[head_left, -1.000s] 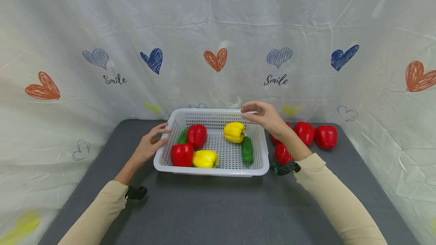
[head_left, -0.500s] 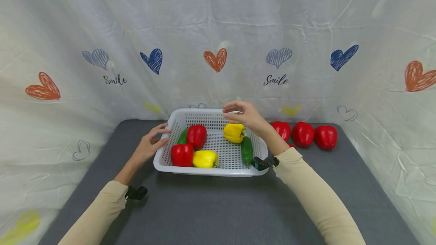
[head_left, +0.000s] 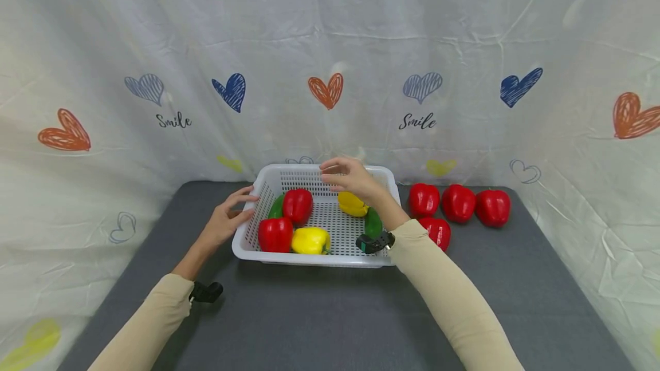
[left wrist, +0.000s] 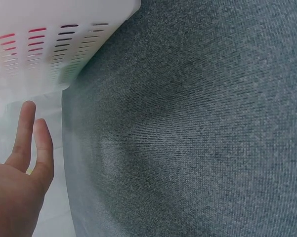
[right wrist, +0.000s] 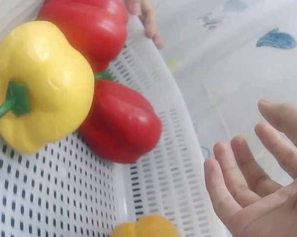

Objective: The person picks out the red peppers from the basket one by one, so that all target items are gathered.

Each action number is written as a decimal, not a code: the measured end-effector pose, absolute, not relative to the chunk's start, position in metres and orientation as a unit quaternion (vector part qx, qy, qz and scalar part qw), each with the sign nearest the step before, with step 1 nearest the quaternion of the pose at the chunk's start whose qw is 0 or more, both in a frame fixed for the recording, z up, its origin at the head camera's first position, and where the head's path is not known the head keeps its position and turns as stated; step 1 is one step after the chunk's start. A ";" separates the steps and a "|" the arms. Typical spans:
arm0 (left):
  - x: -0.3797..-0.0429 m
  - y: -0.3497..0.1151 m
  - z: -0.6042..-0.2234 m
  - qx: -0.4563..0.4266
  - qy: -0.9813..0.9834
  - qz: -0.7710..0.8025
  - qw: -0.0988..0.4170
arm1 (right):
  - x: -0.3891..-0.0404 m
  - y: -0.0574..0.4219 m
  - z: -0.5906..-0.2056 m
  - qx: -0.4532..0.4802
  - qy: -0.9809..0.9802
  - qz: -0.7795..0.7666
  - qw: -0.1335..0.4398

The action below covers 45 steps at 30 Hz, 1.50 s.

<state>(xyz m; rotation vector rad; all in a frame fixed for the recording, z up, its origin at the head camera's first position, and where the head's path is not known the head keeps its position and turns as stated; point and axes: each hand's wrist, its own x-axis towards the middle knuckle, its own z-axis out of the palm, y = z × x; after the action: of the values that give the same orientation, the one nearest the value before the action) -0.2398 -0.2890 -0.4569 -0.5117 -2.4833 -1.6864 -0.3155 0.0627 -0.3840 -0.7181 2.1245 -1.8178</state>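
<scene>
A white perforated basket (head_left: 319, 260) holds two red bell peppers (head_left: 275, 235), a yellow bell pepper (head_left: 311, 240) and part of a green vegetable (head_left: 277, 208) on its left side. On its right lie another yellow bell pepper (head_left: 352, 205) and a long green vegetable (head_left: 372, 224), both partly covered by the right arm. My left hand (head_left: 227, 219) is at the basket's left rim, fingers loosely extended; contact is unclear. Above the back rim hovers my right hand (head_left: 353, 179), holding nothing; its fingers (right wrist: 244, 165) are spread and slightly bent in the right wrist view.
Several red bell peppers (head_left: 458, 204) lie on the dark grey table (head_left: 319, 314) right of the basket. The lower front one is partly behind the right sleeve (head_left: 448, 285). A white curtain (head_left: 278, 33) printed with hearts hangs behind the table.
My right hand has moved left, from the basket's back right corner to above the middle of its back rim. The red peppers on the right are now more exposed. My left hand stays put.
</scene>
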 end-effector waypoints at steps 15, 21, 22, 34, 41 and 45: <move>-0.242 -0.291 -0.459 -0.179 -0.812 -0.553 0.057 | -0.324 0.030 -0.402 -0.220 0.716 -0.643 0.158; -0.241 -0.291 -0.458 -0.170 -0.813 -0.554 0.051 | -0.330 0.020 -0.413 -0.189 0.741 -0.621 0.169; -0.241 -0.291 -0.458 -0.171 -0.811 -0.557 0.050 | -0.331 0.018 -0.415 -0.186 0.747 -0.615 0.170; -0.241 -0.291 -0.459 -0.172 -0.810 -0.558 0.055 | -0.330 0.004 -0.435 -0.198 0.771 -0.576 0.186; -0.242 -0.292 -0.461 -0.174 -0.806 -0.563 0.051 | -0.329 -0.003 -0.442 -0.176 0.781 -0.566 0.195; -0.242 -0.291 -0.459 -0.170 -0.808 -0.562 0.050 | -0.329 -0.007 -0.442 -0.172 0.786 -0.560 0.201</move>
<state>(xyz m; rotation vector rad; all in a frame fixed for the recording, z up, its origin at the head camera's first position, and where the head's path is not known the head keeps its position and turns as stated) -0.2416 -0.2909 -0.4594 -0.5177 -2.4611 -1.7109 -0.3291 -0.0068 -0.4425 -0.4805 2.1947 -1.5633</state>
